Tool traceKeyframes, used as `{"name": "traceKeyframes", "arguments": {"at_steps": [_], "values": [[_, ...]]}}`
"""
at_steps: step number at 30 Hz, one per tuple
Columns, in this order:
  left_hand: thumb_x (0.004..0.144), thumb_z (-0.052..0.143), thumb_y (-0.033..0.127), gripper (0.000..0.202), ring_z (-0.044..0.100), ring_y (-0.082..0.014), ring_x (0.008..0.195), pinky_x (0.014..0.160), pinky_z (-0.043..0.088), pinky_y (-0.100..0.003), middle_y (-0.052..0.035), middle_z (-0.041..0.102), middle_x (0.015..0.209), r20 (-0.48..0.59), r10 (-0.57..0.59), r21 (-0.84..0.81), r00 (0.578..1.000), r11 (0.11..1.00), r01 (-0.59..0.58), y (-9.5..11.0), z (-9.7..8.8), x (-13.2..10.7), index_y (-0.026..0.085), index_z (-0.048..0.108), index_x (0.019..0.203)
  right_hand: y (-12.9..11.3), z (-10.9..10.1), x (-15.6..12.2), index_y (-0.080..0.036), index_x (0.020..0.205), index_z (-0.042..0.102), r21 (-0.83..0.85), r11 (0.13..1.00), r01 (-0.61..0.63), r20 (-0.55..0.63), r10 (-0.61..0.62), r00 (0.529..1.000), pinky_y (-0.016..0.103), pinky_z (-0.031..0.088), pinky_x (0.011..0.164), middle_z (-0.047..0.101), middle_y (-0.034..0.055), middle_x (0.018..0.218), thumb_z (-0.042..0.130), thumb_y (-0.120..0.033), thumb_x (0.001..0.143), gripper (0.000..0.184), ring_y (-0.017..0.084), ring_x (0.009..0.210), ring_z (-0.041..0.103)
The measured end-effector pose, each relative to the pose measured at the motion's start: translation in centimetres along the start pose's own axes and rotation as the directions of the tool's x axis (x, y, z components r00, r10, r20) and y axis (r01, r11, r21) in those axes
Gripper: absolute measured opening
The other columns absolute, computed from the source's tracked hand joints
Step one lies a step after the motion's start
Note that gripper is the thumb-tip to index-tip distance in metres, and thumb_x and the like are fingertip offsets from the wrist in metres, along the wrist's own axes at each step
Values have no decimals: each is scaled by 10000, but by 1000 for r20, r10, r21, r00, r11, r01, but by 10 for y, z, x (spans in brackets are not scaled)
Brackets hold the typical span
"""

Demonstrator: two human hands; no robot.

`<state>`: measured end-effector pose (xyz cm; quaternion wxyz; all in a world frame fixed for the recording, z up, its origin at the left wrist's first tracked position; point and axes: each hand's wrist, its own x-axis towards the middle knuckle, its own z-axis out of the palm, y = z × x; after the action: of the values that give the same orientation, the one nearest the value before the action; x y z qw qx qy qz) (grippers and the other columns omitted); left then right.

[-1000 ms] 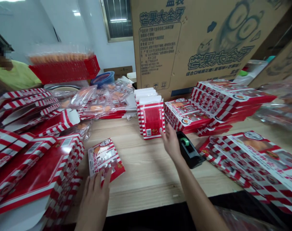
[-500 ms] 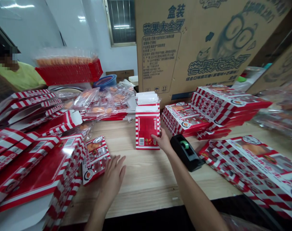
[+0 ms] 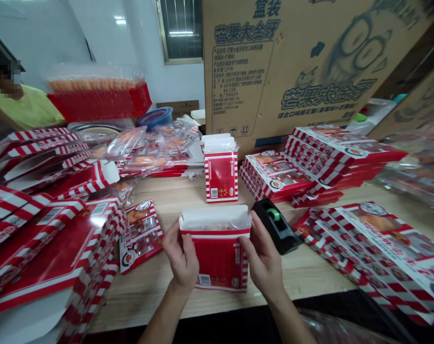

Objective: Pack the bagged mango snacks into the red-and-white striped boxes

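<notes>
Between my hands is a red-and-white striped cardboard box [image 3: 217, 258], its back panel towards me and its white top flap raised. My left hand [image 3: 183, 255] grips its left edge, thumb across the red panel. On the opposite edge, my right hand [image 3: 261, 255] holds it the same way, thumb near the upper right corner. Just beyond stands a row of similar boxes [image 3: 222, 177] with white flaps up. Left of my left hand lies a box with a clear window [image 3: 141, 234]. A black tape dispenser [image 3: 276, 224] with green tape sits by my right hand.
Stacked boxes fill the left [image 3: 59, 253] and right [image 3: 385, 253] of the table. Behind them are clear plastic packs [image 3: 148, 153], a red tray [image 3: 102, 102], a blue basin [image 3: 155, 117] and a large brown carton [image 3: 245, 81]. A person in yellow [image 3: 26, 105] is at far left.
My right hand has drawn one box from the front of the standing row towards me. My left hand has moved right and up from the table and now grips that box too.
</notes>
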<state>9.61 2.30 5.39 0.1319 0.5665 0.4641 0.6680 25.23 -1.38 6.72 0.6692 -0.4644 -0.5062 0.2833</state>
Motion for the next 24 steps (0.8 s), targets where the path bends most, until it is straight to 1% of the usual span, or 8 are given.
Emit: {"name": "traceKeyframes", "arguments": {"at_steps": [4,7,11,13,15,17,20,24], "values": [[970,450,340,172,605,-171,1076,918,502,-300,-75,587,1121,-38,4,-51,999,999,-6,13,-8,-3,220,515,1075,-11,0,-2,-331,1163,685,-147,969,198,-24,-204,979,368,542,920,724,43,1121,582,-244,928,270,223,1068,662],[976,427,302,197,658,-173,953,830,544,-303,-48,653,983,52,-75,-86,996,993,79,25,-21,3,211,555,857,-23,-2,0,-273,931,755,-142,972,186,60,-179,982,350,573,798,744,78,979,535,-296,952,223,238,954,689],[957,476,290,253,706,-158,834,697,580,-278,-40,715,1043,259,-171,-244,951,941,236,36,-38,19,294,475,1210,-39,-3,1,-315,1190,644,43,999,12,86,-16,996,337,581,804,712,82,1154,555,-304,952,254,222,1005,689],[957,486,283,466,719,-177,887,725,594,-324,-61,683,1212,525,-181,-362,832,837,411,37,-47,30,382,338,1388,-46,-6,3,-365,1338,523,139,988,-68,193,41,980,349,586,818,665,76,1257,542,-293,963,382,211,1005,698],[960,490,272,386,696,-222,1016,848,574,-409,-67,642,1296,747,-120,-360,653,753,550,37,-54,43,378,494,1331,-51,-11,8,-364,1231,629,149,985,-90,326,37,945,390,574,868,655,70,1273,538,-293,965,290,227,1024,695],[951,515,278,241,646,-262,1127,959,516,-461,-66,660,1271,827,-62,-324,559,759,565,38,-58,53,313,709,1090,-54,-15,11,-338,1015,749,125,991,-48,382,-3,924,407,559,901,678,63,1235,562,-293,953,202,244,1054,683],[930,563,303,222,653,-255,1118,958,522,-438,-37,698,1205,823,-10,-354,568,773,526,42,-59,62,321,778,878,-60,-16,12,-336,903,774,132,991,-30,382,-23,924,375,574,870,702,55,1182,681,-348,870,99,244,1045,686],[919,581,320,197,683,-227,1055,886,570,-392,-27,713,1168,784,19,-376,621,810,450,45,-59,58,358,773,897,-72,-8,8,-294,821,752,71,994,-88,308,62,949,311,593,812,724,53,1105,783,-344,770,77,221,960,708]]}}
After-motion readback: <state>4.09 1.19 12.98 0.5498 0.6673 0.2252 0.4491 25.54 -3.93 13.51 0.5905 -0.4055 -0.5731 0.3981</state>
